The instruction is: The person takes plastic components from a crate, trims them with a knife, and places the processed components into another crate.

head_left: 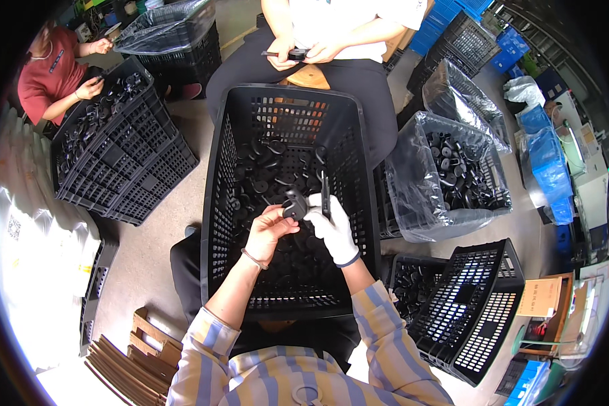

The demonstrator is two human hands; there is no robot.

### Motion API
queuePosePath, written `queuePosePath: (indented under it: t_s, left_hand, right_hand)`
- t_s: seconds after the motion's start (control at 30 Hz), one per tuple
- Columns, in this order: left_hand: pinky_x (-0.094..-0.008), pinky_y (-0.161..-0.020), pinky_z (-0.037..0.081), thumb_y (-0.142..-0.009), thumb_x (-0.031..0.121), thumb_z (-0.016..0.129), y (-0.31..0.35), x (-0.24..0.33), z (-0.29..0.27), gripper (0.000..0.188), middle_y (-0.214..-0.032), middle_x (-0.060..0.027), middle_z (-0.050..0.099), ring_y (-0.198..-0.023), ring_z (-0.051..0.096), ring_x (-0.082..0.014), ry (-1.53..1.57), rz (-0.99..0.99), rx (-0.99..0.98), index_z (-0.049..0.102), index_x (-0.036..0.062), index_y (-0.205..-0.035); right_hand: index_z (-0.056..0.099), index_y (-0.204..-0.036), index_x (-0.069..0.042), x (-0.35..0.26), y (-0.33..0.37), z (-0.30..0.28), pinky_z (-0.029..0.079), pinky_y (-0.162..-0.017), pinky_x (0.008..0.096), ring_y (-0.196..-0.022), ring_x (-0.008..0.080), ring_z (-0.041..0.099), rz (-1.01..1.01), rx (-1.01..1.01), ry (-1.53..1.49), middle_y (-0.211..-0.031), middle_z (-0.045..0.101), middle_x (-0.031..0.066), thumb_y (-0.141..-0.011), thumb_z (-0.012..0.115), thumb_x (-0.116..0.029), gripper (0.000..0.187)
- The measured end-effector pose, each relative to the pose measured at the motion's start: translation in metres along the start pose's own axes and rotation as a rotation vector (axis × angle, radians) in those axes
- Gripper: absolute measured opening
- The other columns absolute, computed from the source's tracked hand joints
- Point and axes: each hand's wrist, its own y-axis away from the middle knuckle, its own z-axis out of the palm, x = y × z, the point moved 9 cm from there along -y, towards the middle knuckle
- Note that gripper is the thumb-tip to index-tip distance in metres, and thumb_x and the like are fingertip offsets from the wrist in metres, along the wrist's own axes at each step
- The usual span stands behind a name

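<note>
Over the big black crate (216,203) both my hands are raised close together. My bare left hand (267,233) pinches a black plastic part (295,205) with a rounded, disc-like end. My right hand (335,230), in a white glove, is closed round a slim dark tool (325,193) that stands upright; its exact kind cannot be made out. The gloved fingertips are right beside the part, and whether they touch it is unclear. Below, many similar black parts (257,166) lie loose in the crate, some hidden by my hands.
Across the crate sits a person (345,34) holding a black part. Another person (47,74) works at stacked crates (125,166) on the left. At right stand a plastic-lined crate (413,183) of parts and a tilted black crate (467,304). Flattened cardboard (125,365) lies lower left.
</note>
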Motion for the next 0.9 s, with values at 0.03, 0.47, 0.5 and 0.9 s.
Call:
queuePosePath:
  t_s: [0.03, 0.47, 0.5, 0.9]
  left_hand:
    - [-0.0263, -0.070, 0.048, -0.074, -0.003, 0.052, 0.000, 0.009, 0.002, 0.012, -0.094, -0.0040, 0.046, -0.076, 0.054, -0.0139, -0.189, 0.120, -0.010, 0.057, -0.0019, -0.085]
    - [-0.0235, -0.063, 0.048, -0.073, -0.006, 0.053, -0.002, -0.009, -0.003, 0.019, -0.080, -0.0051, 0.054, -0.072, 0.055, -0.0129, -0.270, 0.034, 0.021, 0.050, -0.0016, -0.092]
    - [-0.0228, -0.062, 0.047, -0.074, -0.005, 0.053, -0.001, -0.006, -0.003, 0.021, -0.082, -0.0046, 0.054, -0.071, 0.055, -0.0117, -0.291, 0.066, 0.045, 0.049, -0.0002, -0.093]
    - [-0.0197, -0.056, 0.045, -0.073, 0.007, 0.057, -0.007, -0.050, -0.026, 0.015, -0.076, -0.0013, 0.056, -0.062, 0.054, -0.0089, -0.385, -0.173, -0.016, 0.055, 0.0041, -0.088]
  right_hand:
    - [0.048, -0.098, -0.003, 0.001, 0.000, -0.003, 0.033, -0.048, 0.0140, -0.060, 0.0015, 0.043, 0.024, 0.035, -0.006, -0.074, 0.051, -0.0012, -0.076, 0.053, -0.004, 0.023]
    - [0.052, -0.088, -0.005, 0.032, 0.000, 0.001, 0.031, -0.037, 0.0143, -0.047, 0.0023, 0.044, 0.249, -0.054, -0.113, -0.062, 0.052, -0.0008, -0.076, 0.057, -0.016, 0.018]
    - [0.050, -0.091, -0.005, 0.032, 0.001, -0.002, 0.030, -0.036, 0.0142, -0.045, 0.0020, 0.043, 0.283, -0.049, -0.182, -0.062, 0.052, 0.0002, -0.075, 0.058, -0.018, 0.022]
    - [0.045, -0.092, -0.007, -0.051, -0.016, -0.107, 0.024, -0.034, 0.0142, -0.052, 0.0027, 0.044, -0.190, 0.101, -1.140, -0.068, 0.043, -0.0018, -0.082, 0.046, -0.029, 0.024]
